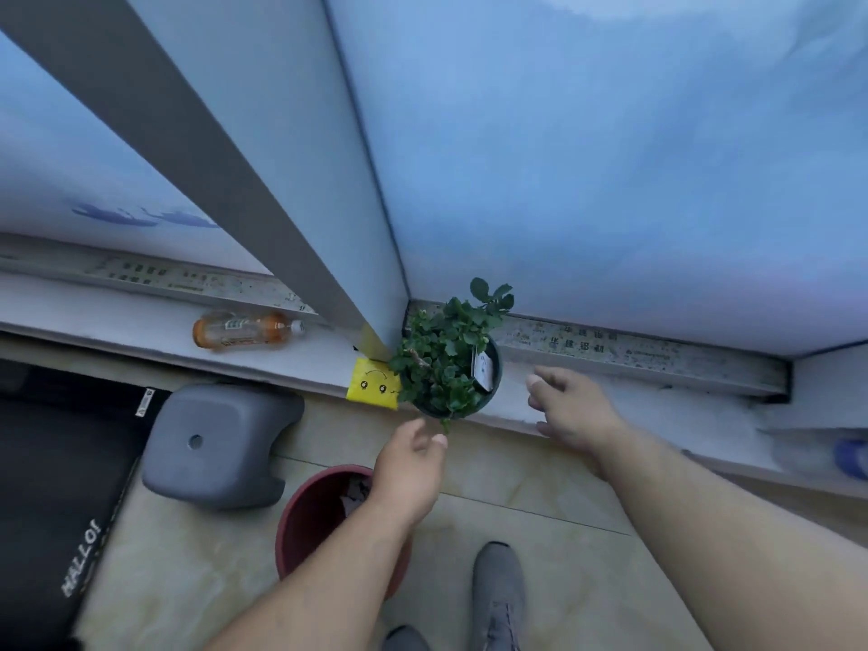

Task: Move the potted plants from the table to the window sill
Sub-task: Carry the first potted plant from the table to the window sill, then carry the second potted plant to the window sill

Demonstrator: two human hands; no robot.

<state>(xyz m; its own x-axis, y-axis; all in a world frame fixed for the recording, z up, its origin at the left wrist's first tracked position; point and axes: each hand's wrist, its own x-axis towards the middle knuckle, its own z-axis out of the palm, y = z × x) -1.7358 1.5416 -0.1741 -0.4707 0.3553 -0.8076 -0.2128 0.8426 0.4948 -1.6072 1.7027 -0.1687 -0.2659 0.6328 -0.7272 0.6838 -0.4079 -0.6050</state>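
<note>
Beige tiled floor (540, 467) fills the near ground, with grey fabric shoes (499, 589) at the bottom edge, a dark red round plastic bucket (310, 514) partly under the left forearm, a grey moulded plastic stool (220, 446) left of it and a black mat with white lettering (61, 486) at far left. Left hand (408, 467) sits just below the pot, fingers loosely spread and holding nothing, fingertips near the front rim but apart from it. Right hand (570, 406) hovers over the sill edge just right of the pot, also relaxed and empty, a clear gap to the pot wall. Small dark green round plastic pot with a leafy green plant (446, 364) stands upright on the white window sill (634, 406), at the front edge, beside the foot of the grey window frame post (263, 218), touching or overlapping a yellow sticky note with a doodled face (373, 382). From the fingers the pot lies forward, between both hands; left looks slightly nearer. Its axis is vertical, stems pointing up toward the frosted pane. Looks like this pot is placed; next move likely a turn away to the table for another. Farther left on the sill lies an orange-tinted clear plastic bottle (246, 330) on its side, cap pointing right.
</note>
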